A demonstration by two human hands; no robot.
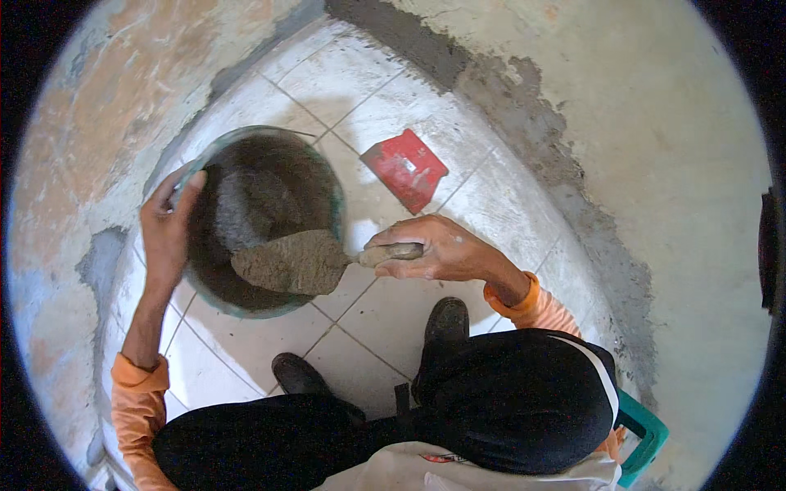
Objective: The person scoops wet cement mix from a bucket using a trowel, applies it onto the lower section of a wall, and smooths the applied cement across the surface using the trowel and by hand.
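My left hand (pixel 170 221) grips the rim of a dark green bucket (pixel 338 196) at its left side, thumb over the edge. Grey mortar (pixel 254 204) lies inside the bucket. My right hand (pixel 446 248) is closed round the handle of a trowel (pixel 352 259). Its blade, loaded with brownish-grey mortar (pixel 296 263), is held over the near right part of the bucket's mouth. The load hides most of the blade.
A red, mortar-smeared plastic scraper (pixel 411 170) lies on the white tiled floor (pixel 360 315) beyond my right hand. Walls with rough grey mortar strips (pixel 524 123) close in on both sides. My dark shoes (pixel 448 323) stand near the bucket. A green stool edge (pixel 644 434) shows beside my right leg.
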